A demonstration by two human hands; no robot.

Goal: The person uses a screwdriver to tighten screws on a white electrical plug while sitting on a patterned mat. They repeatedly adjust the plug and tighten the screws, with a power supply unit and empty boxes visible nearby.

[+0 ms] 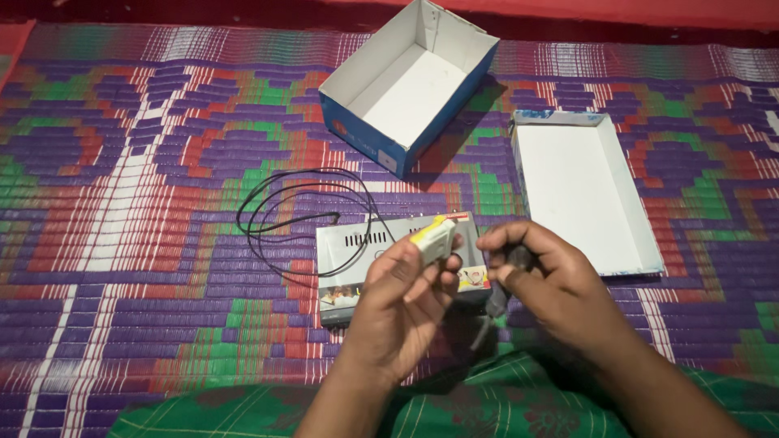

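My left hand (pixel 403 298) holds a small white and yellow block-shaped device (pixel 433 238) between thumb and fingers. My right hand (pixel 552 284) is closed around a dark plug-like piece (pixel 514 261), with a dark cord hanging below it. Both hands hover just above a flat grey box (pixel 349 251) with vent slots and a picture strip along its front edge, lying on the woven mat. A thin black cable (pixel 284 212) coils on the mat to the left and runs over the grey box.
An open blue and white cardboard box (pixel 365 134) stands at the back centre. Its white lid (pixel 584 195) lies upside down to the right. A purple, green and red striped mat (pixel 130 211) covers the floor. Green checked cloth (pixel 503 405) covers my lap.
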